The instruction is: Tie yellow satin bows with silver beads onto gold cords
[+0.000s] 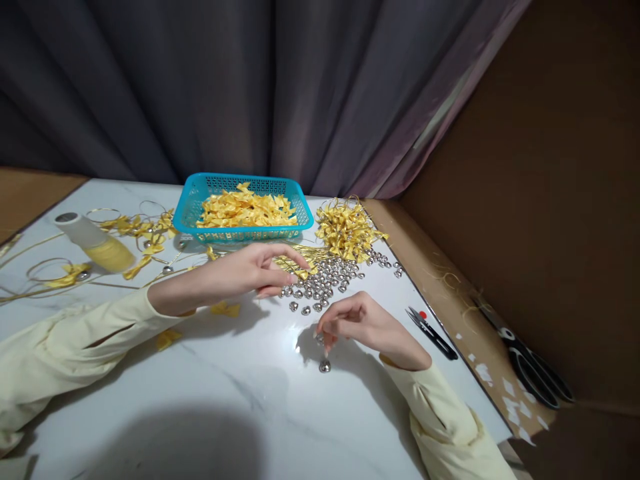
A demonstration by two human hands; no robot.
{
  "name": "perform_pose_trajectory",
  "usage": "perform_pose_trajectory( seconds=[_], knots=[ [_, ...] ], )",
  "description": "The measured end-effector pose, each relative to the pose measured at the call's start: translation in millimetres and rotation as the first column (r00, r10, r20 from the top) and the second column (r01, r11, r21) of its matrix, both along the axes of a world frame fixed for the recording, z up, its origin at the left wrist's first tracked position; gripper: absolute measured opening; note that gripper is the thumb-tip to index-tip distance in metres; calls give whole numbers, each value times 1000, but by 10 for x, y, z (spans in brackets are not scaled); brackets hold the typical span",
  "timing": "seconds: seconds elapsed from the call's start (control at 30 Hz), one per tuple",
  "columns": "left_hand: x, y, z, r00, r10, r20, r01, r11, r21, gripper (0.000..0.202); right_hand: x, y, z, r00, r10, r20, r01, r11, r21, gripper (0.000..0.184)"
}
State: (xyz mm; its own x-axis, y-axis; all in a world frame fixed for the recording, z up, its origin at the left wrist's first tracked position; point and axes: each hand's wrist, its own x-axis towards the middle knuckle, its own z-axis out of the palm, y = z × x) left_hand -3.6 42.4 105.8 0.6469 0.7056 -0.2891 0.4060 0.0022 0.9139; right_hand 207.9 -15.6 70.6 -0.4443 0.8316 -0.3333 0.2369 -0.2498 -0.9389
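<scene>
My left hand (253, 272) reaches across the white marble table (200, 400) with fingers stretched out, fingertips at a bundle of gold cord pieces (300, 260) beside a heap of small silver bells (325, 283). My right hand (357, 323) hangs just in front of that heap, fingers curled in a pinch around a tiny silver piece; a single silver bell (325, 366) lies on the table right below it. Both arms wear pale yellow sleeves.
A blue basket (200, 200) of yellow ribbon bows stands at the back. A pile of finished gold bows (347, 230) lies to its right, a thread spool (95, 243) and looped bows to its left. Small snips (431, 332) and black scissors (530, 370) lie at the right.
</scene>
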Motion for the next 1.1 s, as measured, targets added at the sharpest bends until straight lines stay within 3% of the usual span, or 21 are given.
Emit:
perform_pose_trajectory(
  seconds=[0.1,0.2,0.3,0.37,0.47,0.53,0.67,0.73,0.8,0.9,0.93,0.97,1.03,1.07,1.1],
  knots=[
    [-7,-2,16,1000,3,16,-3,1000,-24,35,11,12,-8,998,11,57,-14,998,55,14],
    [-16,4,-28,998,-13,64,18,998,-67,34,-34,16,-53,986,-56,155,17,969,245,14],
    [-9,-1,-124,991,-62,117,74,992,-105,36,-152,-5,-159,969,-135,205,28,890,455,33],
    [7,-23,-189,986,-103,133,120,985,-127,39,-240,-35,-251,957,-166,240,-10,803,596,38],
    [31,-75,-245,981,-136,141,157,976,-149,41,-326,-90,-378,914,-188,360,-147,672,726,15],
    [36,-106,-248,978,-147,149,169,974,-149,41,-343,-121,-436,887,-191,420,-218,629,747,26],
    [28,-119,-220,976,-152,157,173,976,-132,41,-328,-155,-459,880,-199,431,-241,595,767,26],
    [19,-97,-218,975,-149,164,169,979,-112,42,-312,-154,-415,896,-159,414,-226,638,736,27],
    [0,-72,-228,972,-166,164,179,982,-62,44,-286,-138,-342,925,-80,370,-189,750,634,29],
    [-42,-76,-247,968,-229,99,207,959,194,43,-227,-89,-233,969,144,198,-195,944,267,27],
    [-55,-98,-248,964,-257,60,223,914,339,42,-208,-68,-214,968,232,94,-242,963,117,24],
    [-64,-132,-246,956,-293,18,246,832,498,40,-194,-47,-209,952,304,-32,-305,952,-22,23],
    [-67,-237,-235,913,-400,-76,314,574,756,39,-193,-12,-240,897,343,-279,-409,883,-231,37],
    [-59,-303,-229,866,-483,-128,359,423,832,38,-211,-3,-270,880,296,-372,-419,851,-315,47],
    [-45,-376,-228,845,-505,-174,370,317,873,36,-239,-2,-303,876,215,-432,-399,825,-400,56]
  ],
)
